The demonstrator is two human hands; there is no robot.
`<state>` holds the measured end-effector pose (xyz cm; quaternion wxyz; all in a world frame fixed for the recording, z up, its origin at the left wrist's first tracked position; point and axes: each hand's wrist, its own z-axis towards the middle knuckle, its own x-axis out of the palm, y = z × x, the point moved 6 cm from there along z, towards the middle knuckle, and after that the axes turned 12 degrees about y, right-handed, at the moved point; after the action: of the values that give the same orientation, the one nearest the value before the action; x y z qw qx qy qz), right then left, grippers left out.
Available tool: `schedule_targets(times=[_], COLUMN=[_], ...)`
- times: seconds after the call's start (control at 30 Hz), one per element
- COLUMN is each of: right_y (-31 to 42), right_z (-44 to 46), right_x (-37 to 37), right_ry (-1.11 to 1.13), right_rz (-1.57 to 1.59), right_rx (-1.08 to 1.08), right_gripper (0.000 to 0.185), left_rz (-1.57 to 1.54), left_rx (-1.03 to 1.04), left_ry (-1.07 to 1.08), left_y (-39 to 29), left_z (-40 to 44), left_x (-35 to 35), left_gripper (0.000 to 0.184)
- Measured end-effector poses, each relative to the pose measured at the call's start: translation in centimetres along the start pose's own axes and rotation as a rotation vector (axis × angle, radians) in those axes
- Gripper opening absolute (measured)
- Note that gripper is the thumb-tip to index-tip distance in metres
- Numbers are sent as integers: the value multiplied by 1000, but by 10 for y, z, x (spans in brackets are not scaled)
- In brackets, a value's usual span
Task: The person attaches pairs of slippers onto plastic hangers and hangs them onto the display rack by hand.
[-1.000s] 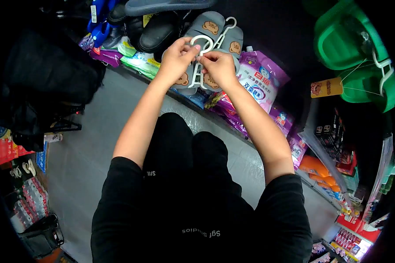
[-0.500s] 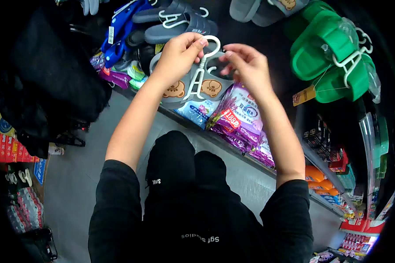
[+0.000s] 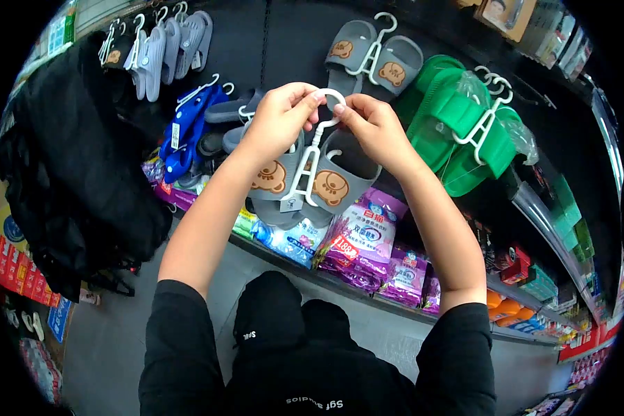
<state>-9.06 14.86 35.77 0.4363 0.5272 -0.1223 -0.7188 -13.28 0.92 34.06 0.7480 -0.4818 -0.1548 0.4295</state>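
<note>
While both bare arms are stretched forward, the left hand (image 3: 284,121) is closed on the hook of a white plastic hanger (image 3: 308,170), between the thumb and the bent fingers. The right hand (image 3: 376,132) pinches the other side of this same hook, with its thumb near the hook's top; the tips of its other fingers are partly hidden, so I cannot tell exactly how they lie. From this hanger hangs a pair of grey open-toe slippers with brown bear faces (image 3: 331,186), just below the hands, and a small white tag (image 3: 291,204) is seen at its lower part.

If the held pair is taken as the clock's centre, another grey bear-face pair on a white hanger (image 3: 399,66) is at 1 o'clock, against the dark wall. Bright green slippers (image 3: 457,114) are at 2 o'clock, and deep blue shoes with a white label (image 3: 187,128) are at 10 o'clock. Between 10 and 11 o'clock, farther away, hangs a row of light grey slippers (image 3: 152,66). At 6 o'clock there is a blue and white plastic bag (image 3: 291,241), and between 4 and 5 o'clock, purple detergent bags (image 3: 367,239); they are on a low dark shelf (image 3: 326,279). A large black cloth (image 3: 76,166) is at 9 o'clock.
</note>
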Motion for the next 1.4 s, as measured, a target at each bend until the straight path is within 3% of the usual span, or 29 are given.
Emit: schedule_targets(times=[0.07,0.3,0.43,0.67,1.07,1.4], right_y=[6,40,47,40,-22,-76], right_z=[2,20,36,63,101,150], right_x=[-11,-67,-95,-126,-141,-167], right_ry=[-11,-114,-151,-183,-179,-228], right_rz=[53,-95,-226,-96,-118,-214], right_rx=[-15,42,28,49,129,276], right_gripper=[28,27,29,28,29,32], left_rz=[-7,473,480,633,552,734], left_rx=[17,217,260,331,222,85], left_ry=[21,13,-9,-67,-43,-105], left_y=[-15,-71,-82,-95,-40,-15], left_z=[9,63,90,132,181,239], left_x=[1,-5,-5,-8,-11,-14], left_gripper=[20,25,27,30,28,36])
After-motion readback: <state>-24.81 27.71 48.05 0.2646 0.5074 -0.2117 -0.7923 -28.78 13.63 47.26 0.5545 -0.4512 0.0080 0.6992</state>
